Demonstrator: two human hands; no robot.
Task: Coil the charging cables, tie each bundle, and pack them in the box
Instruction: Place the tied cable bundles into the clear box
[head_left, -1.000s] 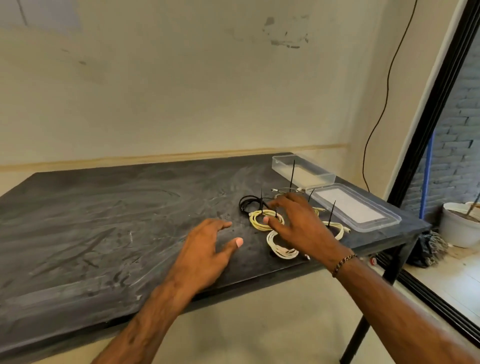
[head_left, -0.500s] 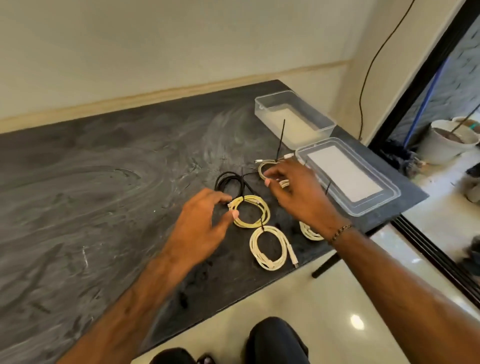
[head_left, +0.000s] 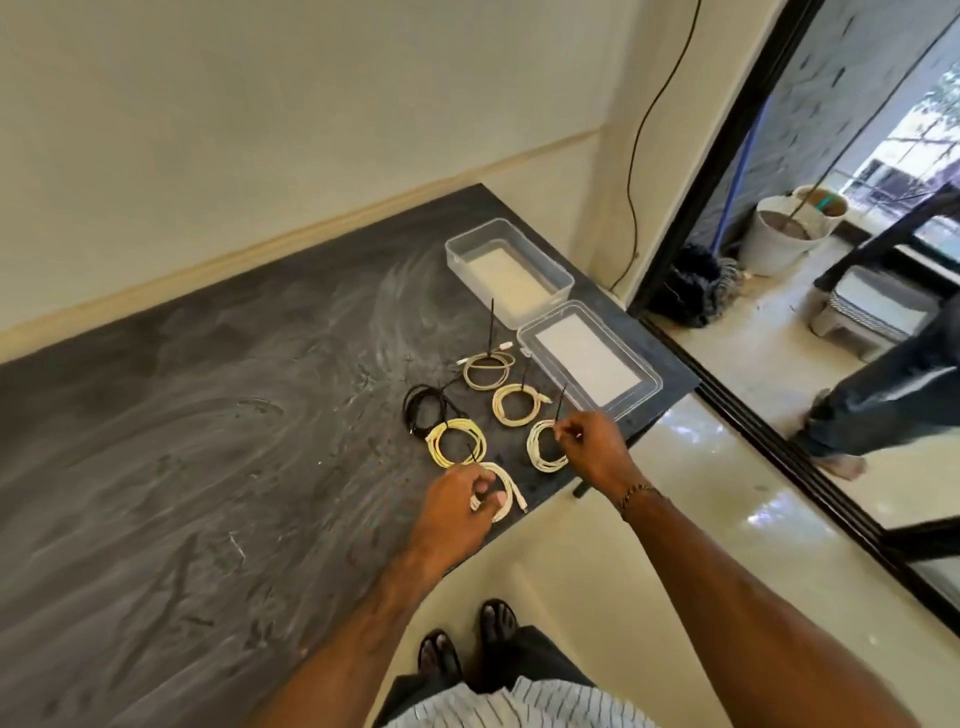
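Several coiled cables lie near the right end of the dark table (head_left: 208, 415), each with a black zip tie sticking up. My left hand (head_left: 457, 506) grips the nearest white coil (head_left: 506, 488) at the table's front edge. My right hand (head_left: 592, 447) pinches the zip tie (head_left: 560, 410) of the white coil (head_left: 543, 449) beside it. A yellow coil (head_left: 457, 441), a black coil (head_left: 426, 408) and two pale coils (head_left: 519, 404) (head_left: 488, 366) lie behind them. The clear plastic box (head_left: 543, 304) stands open at the back, with nothing in it. Its lid (head_left: 649, 382) lies flat to the right of the coils.
The table's right corner sits close to the lid. A black wire (head_left: 636, 171) hangs down the wall behind. Past the black door frame stand another person's leg (head_left: 883, 395), a white bucket (head_left: 779, 234) and a mop head (head_left: 691, 286). My feet are below the table edge.
The view has tilted down. My left hand moved from beside the yellow coil to the nearest white coil. My right hand came back from a far coil to the tie of the right-hand coil.
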